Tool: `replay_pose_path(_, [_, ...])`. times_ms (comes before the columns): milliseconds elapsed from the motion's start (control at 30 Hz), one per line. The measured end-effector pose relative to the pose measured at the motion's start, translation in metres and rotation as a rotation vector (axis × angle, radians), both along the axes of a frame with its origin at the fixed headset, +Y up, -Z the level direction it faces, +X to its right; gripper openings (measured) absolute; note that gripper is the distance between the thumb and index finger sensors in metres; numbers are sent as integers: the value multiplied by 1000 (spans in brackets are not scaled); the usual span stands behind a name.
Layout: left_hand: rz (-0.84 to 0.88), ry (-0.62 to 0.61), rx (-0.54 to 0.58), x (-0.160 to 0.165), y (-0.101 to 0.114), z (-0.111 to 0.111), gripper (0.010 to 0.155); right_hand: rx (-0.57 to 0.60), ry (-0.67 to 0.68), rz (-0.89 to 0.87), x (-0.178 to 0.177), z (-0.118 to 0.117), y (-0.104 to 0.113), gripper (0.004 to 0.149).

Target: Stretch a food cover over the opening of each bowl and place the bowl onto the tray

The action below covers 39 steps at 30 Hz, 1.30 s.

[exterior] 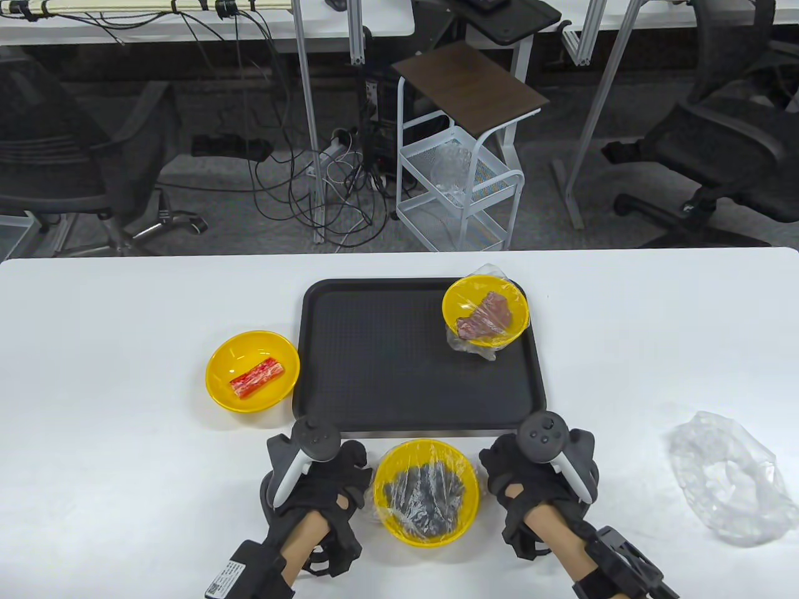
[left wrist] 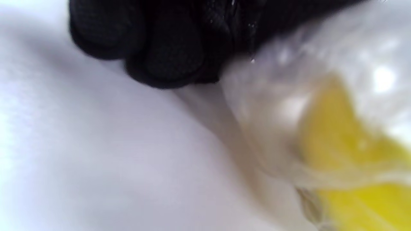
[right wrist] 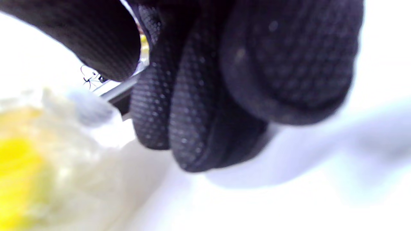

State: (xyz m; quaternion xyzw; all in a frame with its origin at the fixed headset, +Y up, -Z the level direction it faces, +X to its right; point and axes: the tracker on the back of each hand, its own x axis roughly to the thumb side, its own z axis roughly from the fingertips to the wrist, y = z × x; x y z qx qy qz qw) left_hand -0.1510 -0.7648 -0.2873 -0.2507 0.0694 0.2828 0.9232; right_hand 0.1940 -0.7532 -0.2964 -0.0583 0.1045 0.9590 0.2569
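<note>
3 yellow bowls are seen on or near the black tray [exterior: 374,399], which lies on the white table [exterior: 93,374]. The near bowl [exterior: 427,493] sits on the table just in front of the tray's near edge, between the 2 hands; dark food is seen inside it under a clear food cover [exterior: 431,483] stretched across its opening. The left hand [exterior: 318,480] is placed against the bowl's left side and the right hand [exterior: 530,474] close to its right side, each with a tracker strapped on its back. In the left wrist view, the gloved fingers [left wrist: 167,45] are shown curled, gathered at the crinkled plastic edge beside the yellow wall — the cover appears to be pinched there. In the right wrist view, the fingers [right wrist: 199,96] are also curled just beside the plastic skirt of the bowl, but whether plastic is actually gripped cannot be told.

A covered bowl [exterior: 485,311] holding reddish-brown meat is set in the tray's far right corner, its wrap bunched below the rim. An uncovered bowl [exterior: 252,370] with a red-and-white stick of food rests on the table just left of the tray. A spare cover [exterior: 727,477] — loose and crumpled — lies on the table well to the right.
</note>
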Motion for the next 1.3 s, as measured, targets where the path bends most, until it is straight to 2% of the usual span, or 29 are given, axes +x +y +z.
replay_pose_path(133, [73,2,8,-11,7,3,63,98,-35,-36,13,7,18,63])
replay_pose_path(200, [92,37,50,-16,14,7,59,173,-43,-22,19,12,31,68])
replay_pose_path(267, [104,67,92,-17,22,13,57,244,-1,25,23,18,44,73])
replay_pose_path(333, [117,63,68,-11,25,17,63,244,75,80,23,21,50,78])
replay_pose_path(467, [40,-2,-60,17,22,23,77,200,135,229,21,25,44,85])
replay_pose_path(533, [56,21,-46,29,17,25,70,186,149,257,21,25,32,82])
replay_pose_path(600, [87,82,35,35,14,28,57,140,152,256,22,25,24,85])
replay_pose_path(633, [99,69,52,37,13,28,54,107,157,251,23,24,21,85])
replay_pose_path(767, [168,70,69,39,19,23,54,106,143,224,28,23,18,82])
replay_pose_path(833, [162,77,128,36,31,15,53,102,134,201,28,22,17,82])
replay_pose_path(933, [190,112,159,30,48,-4,53,103,131,197,28,22,16,81])
replay_pose_path(1033, [178,168,189,19,61,-34,53,104,128,198,28,22,16,82])
replay_pose_path(1133, [152,226,187,9,59,-60,54,94,123,188,28,24,14,84])
replay_pose_path(1300, [141,361,176,-11,42,-95,54,71,118,193,30,23,8,84])
